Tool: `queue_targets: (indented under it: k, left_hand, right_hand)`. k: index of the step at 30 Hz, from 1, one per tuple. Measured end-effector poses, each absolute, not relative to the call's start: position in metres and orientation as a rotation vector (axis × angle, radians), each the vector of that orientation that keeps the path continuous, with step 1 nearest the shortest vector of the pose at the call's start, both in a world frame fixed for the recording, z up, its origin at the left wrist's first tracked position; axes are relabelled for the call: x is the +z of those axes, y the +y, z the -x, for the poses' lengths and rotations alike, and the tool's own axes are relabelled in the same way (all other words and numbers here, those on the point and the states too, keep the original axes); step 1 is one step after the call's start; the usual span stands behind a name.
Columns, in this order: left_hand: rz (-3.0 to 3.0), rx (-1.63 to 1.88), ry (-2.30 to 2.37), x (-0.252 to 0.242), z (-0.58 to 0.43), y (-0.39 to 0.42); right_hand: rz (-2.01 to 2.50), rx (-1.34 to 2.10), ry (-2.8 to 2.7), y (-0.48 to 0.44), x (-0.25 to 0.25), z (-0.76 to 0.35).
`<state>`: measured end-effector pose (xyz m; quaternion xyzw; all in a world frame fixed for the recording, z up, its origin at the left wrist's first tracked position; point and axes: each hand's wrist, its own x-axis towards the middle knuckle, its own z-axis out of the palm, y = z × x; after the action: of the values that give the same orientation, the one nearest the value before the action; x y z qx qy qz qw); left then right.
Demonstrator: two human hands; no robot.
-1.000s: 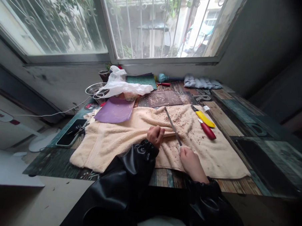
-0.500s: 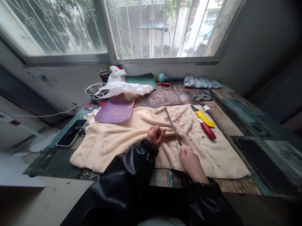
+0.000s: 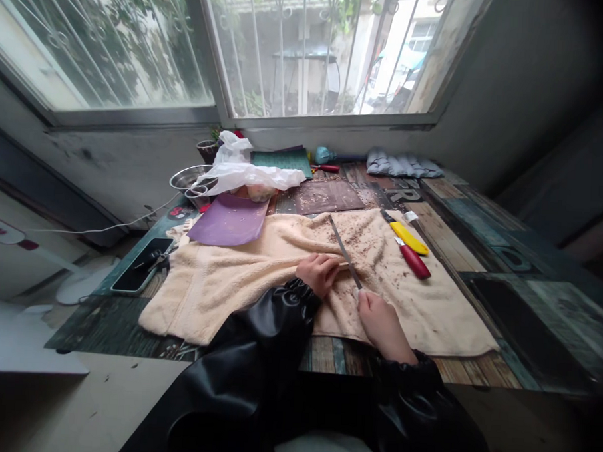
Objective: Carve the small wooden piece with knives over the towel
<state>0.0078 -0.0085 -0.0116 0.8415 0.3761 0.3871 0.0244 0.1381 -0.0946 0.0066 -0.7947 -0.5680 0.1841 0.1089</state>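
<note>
My right hand (image 3: pixel 380 321) is wrapped round the near end of a long thin metal file (image 3: pixel 344 250), which slants away over the towel to the far left. My left hand (image 3: pixel 318 273) is closed just left of the file, its fingers curled round a slim pale stick (image 3: pixel 344 265). The stick's end shows at the file's edge; the rest is hidden by my fingers. Both hands are above a cream towel (image 3: pixel 219 282) strewn with brown shavings. To the right lie a red-handled knife (image 3: pixel 414 259) and a yellow-handled cutter (image 3: pixel 409 237).
A purple sheet (image 3: pixel 229 221) overlaps the towel's far left edge. Behind it are a white plastic bag (image 3: pixel 254 175) and a metal bowl (image 3: pixel 184 176). A phone (image 3: pixel 142 266) lies at the left, a green mat (image 3: pixel 284 161) and a grey padded bundle (image 3: pixel 404 164) at the back.
My left hand has shifted slightly right, closer to the file, and rolled so the back of its fingers shows. The stick shows less. My right hand and the file have barely moved.
</note>
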Motion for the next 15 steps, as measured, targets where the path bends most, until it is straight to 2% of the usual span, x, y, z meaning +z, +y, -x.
queue_targets:
  k: [6,15]
  left_hand:
    - [-2.509,1.159,1.333,-0.016,-0.007,-0.005]
    - [-2.527,1.158,1.243,-0.016,-0.008,-0.006]
  right_hand:
    - [2.340,0.558,-1.687,-0.099,0.007,-0.142]
    - [2.351,0.516,-1.689,-0.077,0.005,-0.139]
